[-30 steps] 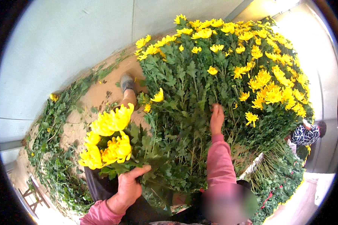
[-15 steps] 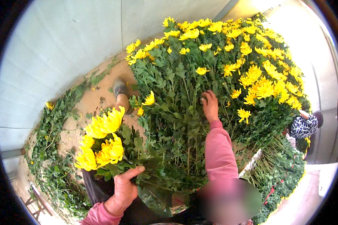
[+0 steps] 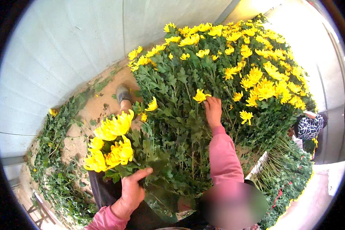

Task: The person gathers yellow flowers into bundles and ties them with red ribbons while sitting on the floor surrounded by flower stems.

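Observation:
My left hand (image 3: 133, 191) is closed around a bunch of cut yellow chrysanthemums (image 3: 110, 143), blooms leaning to the left and leafy stems against the palm. Farther off, my right hand (image 3: 213, 109) has its fingers closed at a single chrysanthemum (image 3: 200, 96), just under the bloom. The stem between the fingers is mostly hidden by the hand. Around that hand stand dense green chrysanthemum plants (image 3: 176, 111), many bearing yellow blooms at the back and right.
A pale sheet wall (image 3: 65, 69) curves along the left. Cut leaves and stems (image 3: 55, 172) litter the soil (image 3: 80, 142). My shoe (image 3: 122, 93) stands left of the plants. At the right lies a pile of cut stems (image 3: 280, 168); beyond it is a person in a patterned top (image 3: 309, 127).
My right hand has closed on the single chrysanthemum, whose bloom has come down toward me. The bunch in my left hand has shifted slightly right.

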Demonstrator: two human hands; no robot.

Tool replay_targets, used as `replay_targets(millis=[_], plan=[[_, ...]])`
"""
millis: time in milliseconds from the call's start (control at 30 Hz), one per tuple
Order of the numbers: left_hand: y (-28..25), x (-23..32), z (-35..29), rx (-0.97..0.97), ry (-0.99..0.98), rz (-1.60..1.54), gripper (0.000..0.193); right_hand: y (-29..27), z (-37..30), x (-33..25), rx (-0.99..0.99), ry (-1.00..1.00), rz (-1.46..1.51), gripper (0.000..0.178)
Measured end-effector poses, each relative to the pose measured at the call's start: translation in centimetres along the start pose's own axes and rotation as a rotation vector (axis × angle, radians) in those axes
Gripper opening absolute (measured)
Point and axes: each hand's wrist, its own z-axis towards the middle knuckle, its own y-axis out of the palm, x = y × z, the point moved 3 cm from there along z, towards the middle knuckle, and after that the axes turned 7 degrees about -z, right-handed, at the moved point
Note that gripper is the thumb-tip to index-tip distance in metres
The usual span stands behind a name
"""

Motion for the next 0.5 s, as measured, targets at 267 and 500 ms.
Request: replay_targets(millis=[267, 500], plan=[[1.8, 0.4, 1.5, 0.081, -0.274, -0.520, 0.029, -24.2, 0.2, -10.8, 0.259, 0.123, 0.377, 0.021], [2.1, -1.1, 2.3, -0.188, -0.022, -0.308, 0.033, -27.5, -1.0, -22.9, 0.152, -0.352, 0.168, 0.028]])
